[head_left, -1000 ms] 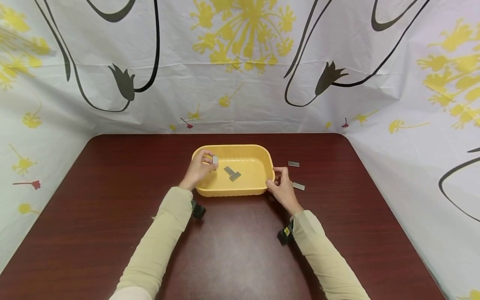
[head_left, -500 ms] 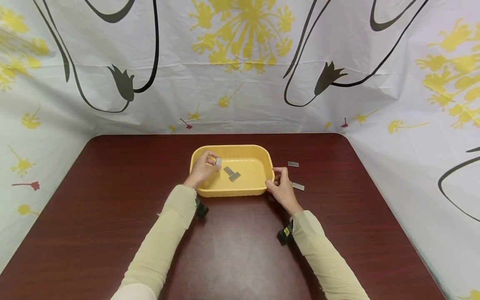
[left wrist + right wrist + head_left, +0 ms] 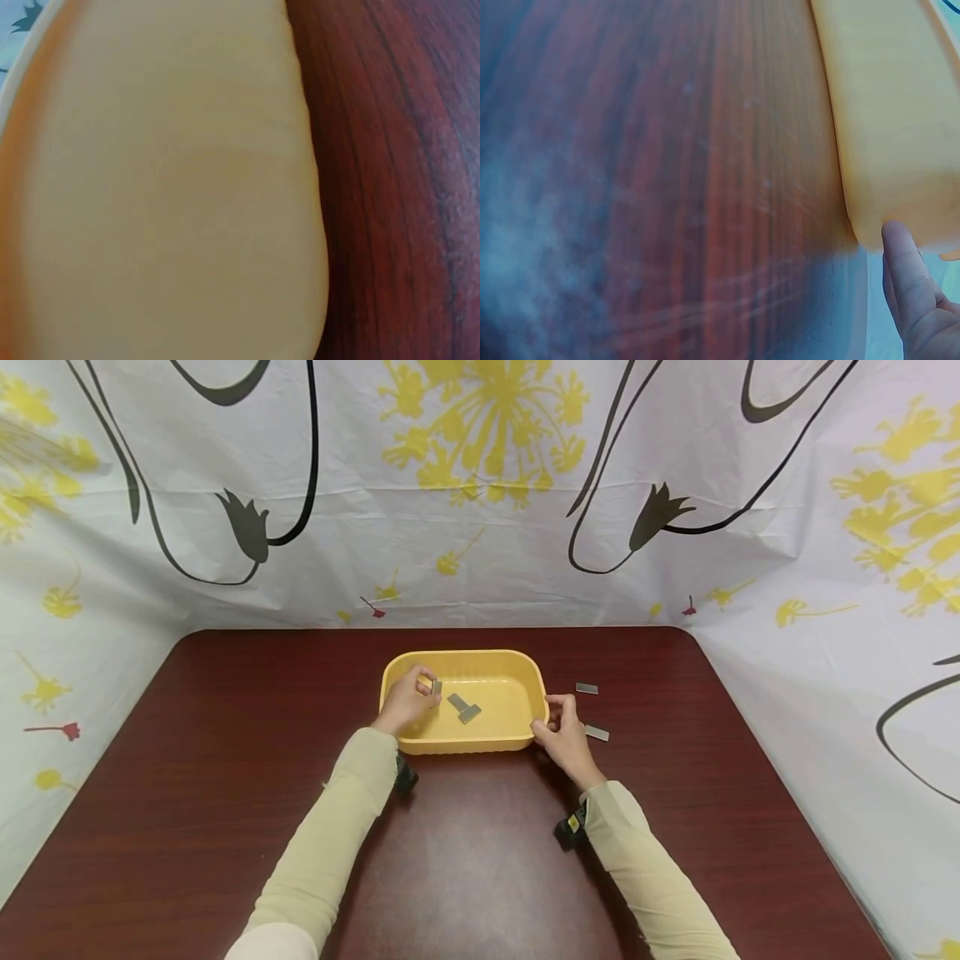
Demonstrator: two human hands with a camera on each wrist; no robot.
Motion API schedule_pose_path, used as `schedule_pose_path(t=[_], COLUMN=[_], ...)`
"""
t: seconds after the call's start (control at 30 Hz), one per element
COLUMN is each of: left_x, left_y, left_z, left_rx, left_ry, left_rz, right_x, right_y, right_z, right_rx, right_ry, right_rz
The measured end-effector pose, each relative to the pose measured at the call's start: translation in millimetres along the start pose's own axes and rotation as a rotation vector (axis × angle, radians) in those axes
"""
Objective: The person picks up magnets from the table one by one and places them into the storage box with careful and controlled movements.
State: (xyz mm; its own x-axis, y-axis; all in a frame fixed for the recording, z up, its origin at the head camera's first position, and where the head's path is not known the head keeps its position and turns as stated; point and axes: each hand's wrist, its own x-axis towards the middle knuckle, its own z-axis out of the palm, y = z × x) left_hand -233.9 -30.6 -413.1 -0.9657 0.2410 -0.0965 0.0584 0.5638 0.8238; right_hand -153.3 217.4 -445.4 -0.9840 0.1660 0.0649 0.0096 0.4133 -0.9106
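Note:
A yellow plastic tray (image 3: 465,746) stands on the table, its wall filling much of the left wrist view. My left hand (image 3: 405,703) reaches over its left side and pinches a small grey rectangular plate (image 3: 437,687) between thumb and fingers. Two similar grey plates (image 3: 469,714) lie on the tray floor, meeting in a T shape. My right hand (image 3: 567,743) holds the tray's near right corner, thumb in front and fingers at the right side. In the right wrist view a digit of the right hand (image 3: 915,292) touches the tray's outer wall (image 3: 892,112).
Two more grey plates lie on the dark red wooden table (image 3: 480,860) right of the tray: a farther plate (image 3: 587,688) and a nearer plate (image 3: 597,733) beside the right hand. A white cloth (image 3: 480,552) with printed flowers hangs behind and along both sides.
My left hand has moved slightly right and nearer within the tray, and the plate it pinches has turned more edge-on. The right hand keeps its hold on the corner.

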Motion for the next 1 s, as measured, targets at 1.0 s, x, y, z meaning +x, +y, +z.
schedule_pose_path(t=[1.0], left_x=[0.3], left_y=[2.5], left_z=[2.1], left_rx=[0.064], left_ry=[0.042], left_rz=[-0.054], right_x=[-3.7], right_y=[-10.2], right_z=[-1.7], right_rx=[0.001], right_ry=[-0.017], right_rz=[0.003])
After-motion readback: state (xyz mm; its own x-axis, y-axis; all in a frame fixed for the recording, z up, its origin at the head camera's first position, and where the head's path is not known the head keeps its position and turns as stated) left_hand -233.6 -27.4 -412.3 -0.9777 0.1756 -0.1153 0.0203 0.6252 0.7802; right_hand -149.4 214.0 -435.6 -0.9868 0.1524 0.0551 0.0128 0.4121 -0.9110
